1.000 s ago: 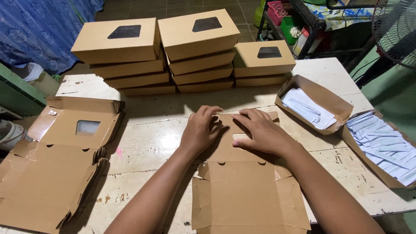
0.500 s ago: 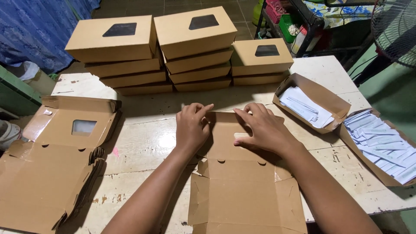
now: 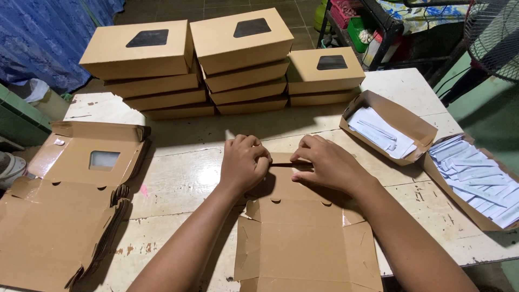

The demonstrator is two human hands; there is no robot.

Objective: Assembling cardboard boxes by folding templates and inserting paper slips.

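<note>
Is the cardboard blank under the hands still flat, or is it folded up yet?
Mostly flat. The cardboard blank lies spread on the table; only its far edge is being bent, under the left hand and right hand.

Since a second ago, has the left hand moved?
Yes. The left hand has curled its fingers and drawn back slightly from the stacked boxes along the flat carton.

A worn white table (image 3: 178, 162) with chipped paint stands on a dark tiled floor (image 3: 178, 8). A blue patterned curtain (image 3: 43, 38) hangs at the left above a green ledge (image 3: 19, 116). At the right stand a dark metal rack (image 3: 378, 21) and a fan (image 3: 494, 32) by a green wall (image 3: 486, 116).
</note>
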